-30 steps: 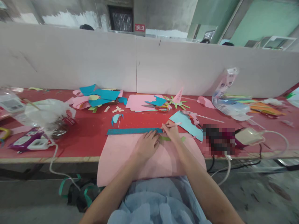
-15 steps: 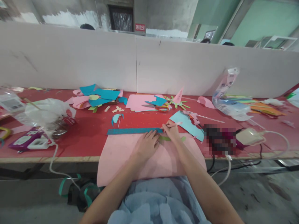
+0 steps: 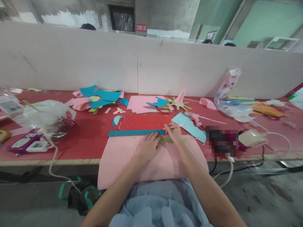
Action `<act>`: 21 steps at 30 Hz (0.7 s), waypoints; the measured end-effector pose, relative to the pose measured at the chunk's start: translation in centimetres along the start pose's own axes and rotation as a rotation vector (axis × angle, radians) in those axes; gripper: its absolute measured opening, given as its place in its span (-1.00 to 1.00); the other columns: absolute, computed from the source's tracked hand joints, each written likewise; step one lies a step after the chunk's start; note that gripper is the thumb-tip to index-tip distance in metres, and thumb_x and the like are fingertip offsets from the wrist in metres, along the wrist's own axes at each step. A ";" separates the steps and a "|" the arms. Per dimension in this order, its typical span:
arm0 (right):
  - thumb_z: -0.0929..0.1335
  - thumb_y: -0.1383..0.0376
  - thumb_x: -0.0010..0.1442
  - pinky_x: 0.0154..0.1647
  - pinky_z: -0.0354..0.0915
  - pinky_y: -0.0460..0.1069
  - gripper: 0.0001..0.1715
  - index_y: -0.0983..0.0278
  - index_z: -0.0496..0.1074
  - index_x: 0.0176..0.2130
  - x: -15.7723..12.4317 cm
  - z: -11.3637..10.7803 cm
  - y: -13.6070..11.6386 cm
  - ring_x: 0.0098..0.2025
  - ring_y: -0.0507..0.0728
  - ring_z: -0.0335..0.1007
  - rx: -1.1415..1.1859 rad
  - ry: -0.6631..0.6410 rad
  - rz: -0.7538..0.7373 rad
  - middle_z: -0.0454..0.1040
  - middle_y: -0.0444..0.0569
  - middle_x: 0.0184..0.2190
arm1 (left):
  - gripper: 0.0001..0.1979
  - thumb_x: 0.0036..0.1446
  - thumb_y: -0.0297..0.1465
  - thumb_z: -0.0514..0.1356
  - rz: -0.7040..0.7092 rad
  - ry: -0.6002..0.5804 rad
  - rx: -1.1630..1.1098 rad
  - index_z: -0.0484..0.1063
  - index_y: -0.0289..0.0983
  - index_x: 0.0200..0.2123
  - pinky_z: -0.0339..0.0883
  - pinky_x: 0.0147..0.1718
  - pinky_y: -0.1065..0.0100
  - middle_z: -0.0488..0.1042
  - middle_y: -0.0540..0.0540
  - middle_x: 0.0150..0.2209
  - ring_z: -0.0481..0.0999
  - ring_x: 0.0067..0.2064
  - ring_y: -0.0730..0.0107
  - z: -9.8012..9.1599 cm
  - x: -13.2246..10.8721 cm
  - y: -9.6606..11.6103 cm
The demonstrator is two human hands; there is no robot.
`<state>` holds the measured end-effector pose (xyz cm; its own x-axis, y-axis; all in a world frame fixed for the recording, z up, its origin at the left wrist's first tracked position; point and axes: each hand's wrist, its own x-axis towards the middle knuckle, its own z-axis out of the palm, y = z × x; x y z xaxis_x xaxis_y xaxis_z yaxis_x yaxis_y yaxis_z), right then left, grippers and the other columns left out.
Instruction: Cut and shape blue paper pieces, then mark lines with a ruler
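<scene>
A large sheet of pink paper (image 3: 118, 160) lies in front of me and hangs over the table's front edge. Along its far edge runs a blue ruler (image 3: 126, 133). My left hand (image 3: 149, 145) rests open, its fingertips pressing the ruler down. In my right hand (image 3: 173, 132) is a thin pink pencil (image 3: 181, 125), its tip near the ruler's right part, where the fingers hide it. A green paper strip (image 3: 167, 140) lies on the pink sheet between my hands.
Scissors (image 3: 157, 108) and cut paper (image 3: 134, 104) lie beyond the ruler. A pink glue gun (image 3: 196, 119) rests on light blue paper (image 3: 188, 126) to the right. Plastic bags (image 3: 44, 110) and a purple box (image 3: 26, 143) stand left. White partitions (image 3: 94, 60) line the back.
The view has shifted very slightly. Both hands, the ruler and the pencil keep practically the same places on the pink paper.
</scene>
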<state>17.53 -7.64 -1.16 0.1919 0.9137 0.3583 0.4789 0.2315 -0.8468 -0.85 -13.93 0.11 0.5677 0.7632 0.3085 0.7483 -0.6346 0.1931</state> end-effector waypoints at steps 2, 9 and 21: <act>0.29 0.01 0.13 -0.46 0.27 -0.06 -0.63 0.18 0.24 -0.54 0.0 0.0 -0.1 -0.52 0.11 0.45 -0.004 -0.001 -0.004 0.47 -0.12 -0.64 | -0.63 0.27 -0.33 -0.03 0.000 0.013 -0.001 0.29 -0.23 0.10 0.07 0.19 0.12 0.22 -0.16 0.23 0.19 0.24 0.20 0.1 0.0 0.0; 0.29 0.11 0.13 -0.46 0.27 -0.07 -0.69 0.17 0.20 -0.55 -0.2 -0.2 -0.4 -0.52 0.11 0.44 -0.035 -0.022 0.002 0.45 -0.14 -0.66 | -0.63 0.27 -0.33 -0.03 0.006 0.012 -0.002 0.29 -0.24 0.11 0.06 0.18 0.13 0.21 -0.16 0.24 0.18 0.24 0.20 0.2 0.0 -0.1; 0.28 0.08 0.12 -0.46 0.27 -0.07 -0.68 0.18 0.21 -0.54 -0.3 -0.4 -1.1 -0.53 0.10 0.44 -0.043 -0.011 0.023 0.47 -0.12 -0.64 | -0.63 0.27 -0.32 -0.03 0.002 -0.002 -0.008 0.29 -0.24 0.11 0.06 0.19 0.13 0.20 -0.15 0.24 0.18 0.24 0.20 0.0 0.0 -0.1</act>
<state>17.26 -8.30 -0.19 0.1939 0.9224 0.3341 0.5107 0.1958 -0.8371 -0.90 -13.90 0.11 0.5701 0.7622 0.3068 0.7445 -0.6371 0.1995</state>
